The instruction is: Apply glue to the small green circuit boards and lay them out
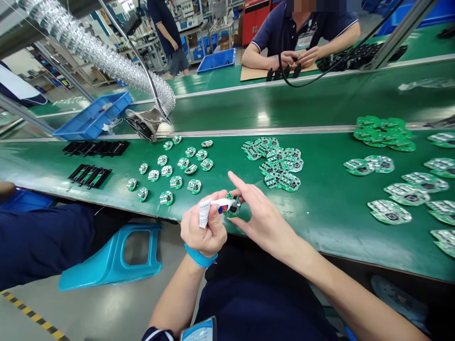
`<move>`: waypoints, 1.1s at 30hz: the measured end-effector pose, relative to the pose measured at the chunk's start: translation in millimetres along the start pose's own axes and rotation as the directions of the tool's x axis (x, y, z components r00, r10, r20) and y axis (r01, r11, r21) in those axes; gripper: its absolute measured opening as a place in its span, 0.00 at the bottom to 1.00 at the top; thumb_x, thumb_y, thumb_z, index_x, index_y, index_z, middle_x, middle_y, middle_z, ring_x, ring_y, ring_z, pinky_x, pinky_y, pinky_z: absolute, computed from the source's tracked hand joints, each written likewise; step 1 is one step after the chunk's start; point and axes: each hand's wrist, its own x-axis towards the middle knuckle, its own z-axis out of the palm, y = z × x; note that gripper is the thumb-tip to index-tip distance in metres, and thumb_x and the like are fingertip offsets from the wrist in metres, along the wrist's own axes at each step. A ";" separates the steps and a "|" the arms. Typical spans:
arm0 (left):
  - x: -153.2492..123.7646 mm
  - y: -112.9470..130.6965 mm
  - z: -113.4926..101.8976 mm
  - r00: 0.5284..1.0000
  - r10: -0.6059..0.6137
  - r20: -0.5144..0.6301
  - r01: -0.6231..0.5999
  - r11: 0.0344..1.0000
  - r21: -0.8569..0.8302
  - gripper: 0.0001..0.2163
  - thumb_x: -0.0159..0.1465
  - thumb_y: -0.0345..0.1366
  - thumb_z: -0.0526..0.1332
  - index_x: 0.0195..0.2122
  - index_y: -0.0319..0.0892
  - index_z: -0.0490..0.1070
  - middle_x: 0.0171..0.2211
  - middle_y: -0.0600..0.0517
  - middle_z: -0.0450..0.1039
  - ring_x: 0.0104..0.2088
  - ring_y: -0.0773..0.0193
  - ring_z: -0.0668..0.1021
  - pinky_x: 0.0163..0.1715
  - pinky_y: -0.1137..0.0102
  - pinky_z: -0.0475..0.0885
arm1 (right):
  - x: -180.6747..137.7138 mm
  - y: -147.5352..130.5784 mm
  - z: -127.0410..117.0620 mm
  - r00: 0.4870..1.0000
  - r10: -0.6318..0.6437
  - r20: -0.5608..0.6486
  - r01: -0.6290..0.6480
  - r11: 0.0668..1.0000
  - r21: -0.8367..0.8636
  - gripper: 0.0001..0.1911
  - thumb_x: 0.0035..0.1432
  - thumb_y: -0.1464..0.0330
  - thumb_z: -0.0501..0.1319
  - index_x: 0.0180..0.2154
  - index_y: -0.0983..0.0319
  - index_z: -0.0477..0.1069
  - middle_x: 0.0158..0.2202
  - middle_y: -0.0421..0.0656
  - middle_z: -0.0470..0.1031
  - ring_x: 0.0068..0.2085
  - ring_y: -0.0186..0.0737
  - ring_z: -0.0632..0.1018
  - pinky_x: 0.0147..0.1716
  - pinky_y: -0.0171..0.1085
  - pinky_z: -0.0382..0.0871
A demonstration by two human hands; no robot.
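My left hand [204,226], with a blue band at the wrist, is closed around a small white squeeze tube [205,213] with a flattened end and blue and orange print. The tube's nozzle end points right, over a small green circuit board [233,207]. My right hand [261,218] has this board between its thumb and a finger at the edges, its index finger stretched out past it. Left of my hands, several similar round boards [176,182] lie spread singly on the green table. Right of them is a heap of overlapping boards [280,163].
More boards [389,211] lie at the right, with a stack [384,131] behind. Black frames [90,176] and a blue tray [94,116] are at the left. A foil duct [117,61] hangs above. A co-worker's hands [298,58] work across the table; a blue stool [117,255] stands below.
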 end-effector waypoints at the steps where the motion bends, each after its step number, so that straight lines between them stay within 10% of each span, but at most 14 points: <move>1: 0.1 0.0 0.4 1.000 0.005 0.005 -0.005 1.000 -0.002 0.10 0.74 0.38 0.59 0.44 0.39 0.77 0.33 0.47 0.85 0.28 0.61 0.85 0.32 0.68 0.81 | 0.1 -0.3 0.2 1.000 -0.001 0.000 0.001 1.000 0.002 0.53 0.60 0.79 0.60 0.77 0.50 0.36 0.51 0.48 0.74 0.52 0.52 0.77 0.53 0.56 0.78; 14: 5.2 -4.8 -4.9 0.985 -0.110 -0.135 0.112 0.994 0.006 0.12 0.74 0.40 0.60 0.39 0.39 0.78 0.30 0.48 0.84 0.21 0.65 0.80 0.23 0.70 0.74 | -1.0 2.8 0.7 0.999 0.031 0.026 -0.031 1.000 -0.007 0.56 0.60 0.77 0.62 0.78 0.51 0.32 0.51 0.49 0.75 0.52 0.52 0.78 0.53 0.54 0.78; 20: 21.1 -16.7 -36.9 0.873 -0.386 -0.298 0.379 0.922 -0.084 0.17 0.74 0.47 0.59 0.38 0.37 0.77 0.26 0.50 0.82 0.12 0.73 0.66 0.13 0.73 0.61 | 5.1 39.4 19.2 0.991 0.116 0.067 -0.114 0.993 -0.039 0.57 0.58 0.74 0.67 0.77 0.52 0.37 0.50 0.47 0.76 0.52 0.53 0.77 0.55 0.59 0.75; 33: 7.5 -66.8 -78.6 0.773 -0.486 -0.408 0.496 0.864 -0.089 0.18 0.70 0.49 0.62 0.35 0.37 0.77 0.26 0.50 0.81 0.12 0.71 0.66 0.12 0.73 0.61 | 81.0 76.4 75.3 0.950 0.288 0.116 -0.266 0.948 -0.176 0.49 0.55 0.73 0.73 0.73 0.65 0.54 0.56 0.55 0.79 0.56 0.54 0.77 0.59 0.56 0.69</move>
